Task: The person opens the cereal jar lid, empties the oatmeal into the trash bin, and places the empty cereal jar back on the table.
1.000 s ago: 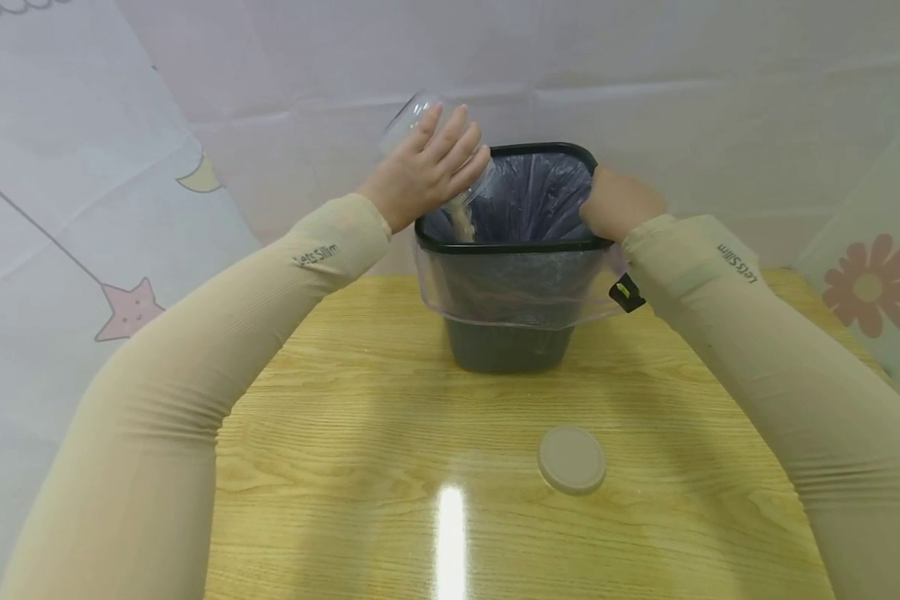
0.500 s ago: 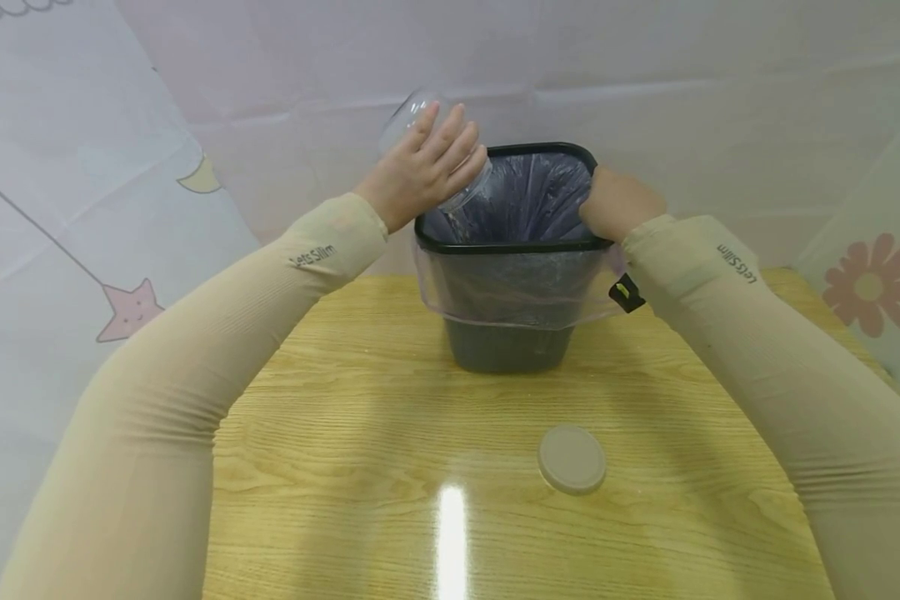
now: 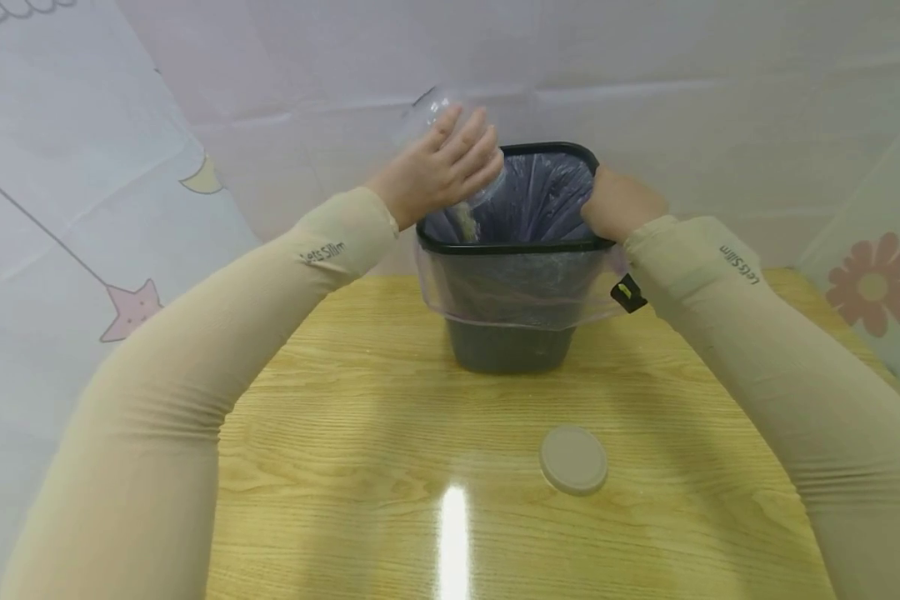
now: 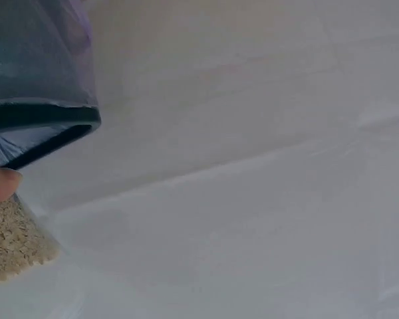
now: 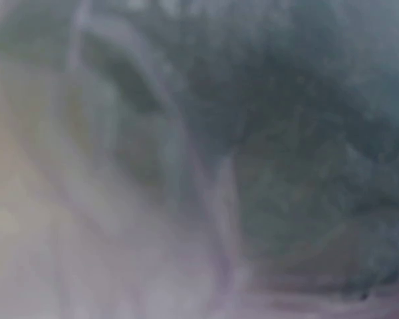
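A clear jar [image 3: 425, 115] is tilted mouth-down over the left side of the grey bin [image 3: 513, 348], held by my left hand [image 3: 442, 171]. Oat flakes [image 4: 14, 242] lie inside the jar in the left wrist view, where my thumb [image 4: 0, 184] shows at the left edge. A pale stream of oats [image 3: 467, 223] falls below the jar's mouth into the purple bin liner [image 3: 547, 187]. My right hand [image 3: 626, 204] grips the bin's right rim; its fingertips are hidden. The right wrist view is a blur of liner film [image 5: 206, 166].
A round beige lid [image 3: 573, 460] lies on the wooden table [image 3: 330, 433] in front of the bin. The liner's edge hangs outside the bin, with a small black tag [image 3: 627, 293] near the right wrist. A patterned cloth [image 3: 682, 108] hangs close behind.
My left hand has shifted slightly right with the jar. The oat stream thinned half a second ago and shows more plainly now. The right hand stays on the rim.
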Tool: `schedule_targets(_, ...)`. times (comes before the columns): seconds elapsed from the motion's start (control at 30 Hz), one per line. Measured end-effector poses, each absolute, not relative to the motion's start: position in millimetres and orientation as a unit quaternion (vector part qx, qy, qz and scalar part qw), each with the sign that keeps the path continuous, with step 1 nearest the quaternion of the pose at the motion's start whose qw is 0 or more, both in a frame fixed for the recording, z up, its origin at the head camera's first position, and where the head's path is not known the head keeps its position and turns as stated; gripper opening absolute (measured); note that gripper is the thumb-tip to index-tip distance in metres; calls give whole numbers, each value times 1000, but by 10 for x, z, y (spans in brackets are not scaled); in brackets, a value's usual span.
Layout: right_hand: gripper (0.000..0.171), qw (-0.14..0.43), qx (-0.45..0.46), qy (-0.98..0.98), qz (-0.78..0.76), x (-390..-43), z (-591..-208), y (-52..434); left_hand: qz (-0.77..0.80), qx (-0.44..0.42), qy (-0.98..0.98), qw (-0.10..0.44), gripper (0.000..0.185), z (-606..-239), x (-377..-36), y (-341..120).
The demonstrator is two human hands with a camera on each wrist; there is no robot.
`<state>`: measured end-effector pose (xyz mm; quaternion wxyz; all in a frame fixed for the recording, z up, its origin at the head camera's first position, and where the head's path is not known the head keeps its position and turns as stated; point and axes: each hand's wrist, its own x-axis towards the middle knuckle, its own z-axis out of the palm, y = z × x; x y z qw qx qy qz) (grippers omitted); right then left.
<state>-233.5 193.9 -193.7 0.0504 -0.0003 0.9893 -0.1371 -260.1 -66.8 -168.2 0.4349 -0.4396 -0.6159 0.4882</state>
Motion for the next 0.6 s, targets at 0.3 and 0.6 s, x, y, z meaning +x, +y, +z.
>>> schedule_targets(0.3,64,50,-4,989,-139,-2312,-1940,1927,504,-445,-607,424,60,-1650,-2581,-563)
schedule_targets(0.6,63,48,-4,989,-139,-2306,-1947,1913,536,-450,-585,409,64,-1609,-2571,-588)
